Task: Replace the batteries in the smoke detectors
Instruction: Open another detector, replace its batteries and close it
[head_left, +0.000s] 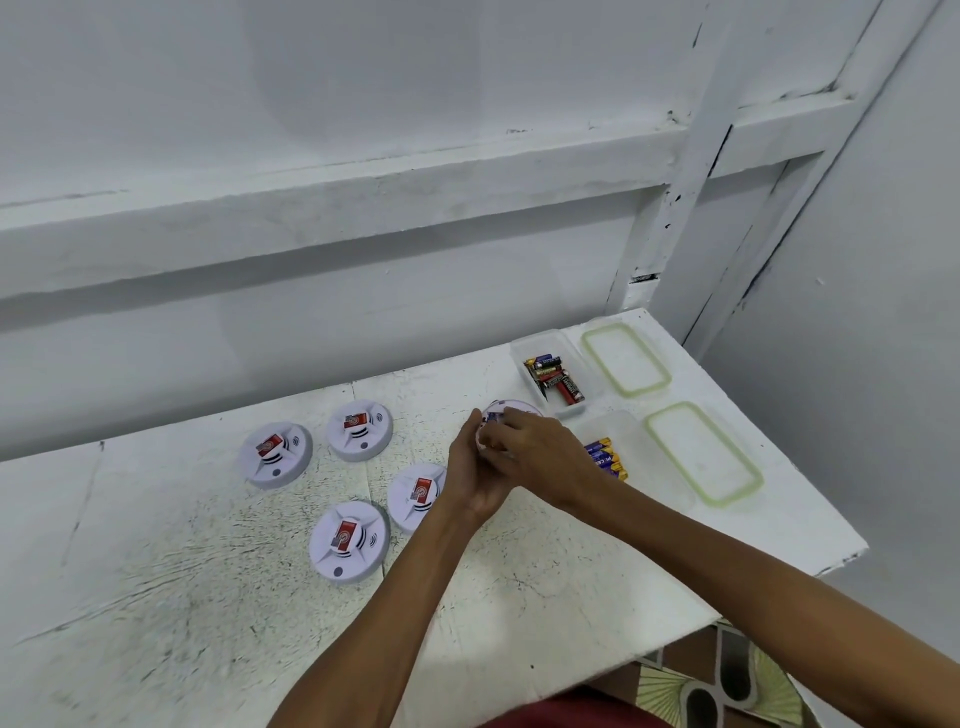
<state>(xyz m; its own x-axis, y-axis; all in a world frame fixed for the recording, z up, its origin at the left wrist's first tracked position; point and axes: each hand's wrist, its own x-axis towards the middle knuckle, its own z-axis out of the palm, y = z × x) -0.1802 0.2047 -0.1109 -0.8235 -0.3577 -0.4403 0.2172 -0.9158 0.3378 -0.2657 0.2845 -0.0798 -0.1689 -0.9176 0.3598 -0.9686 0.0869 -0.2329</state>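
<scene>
Four smoke detectors (349, 540) lie on the tabletop (156, 597); a fifth detector (515, 404) sits between left hand (470, 467) and right hand (545, 452), fingers (519, 422) curled round it, beside the battery tubs (589, 376). Probably mid-swap; next, seating a fresh cell squarely.

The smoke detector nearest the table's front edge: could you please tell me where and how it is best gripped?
Take the smoke detector by its round outer rim, from above and the front left. It lies flat and face up on the table, so the rim gives opposite sides to pinch; another detector sits close at its back right.
</scene>
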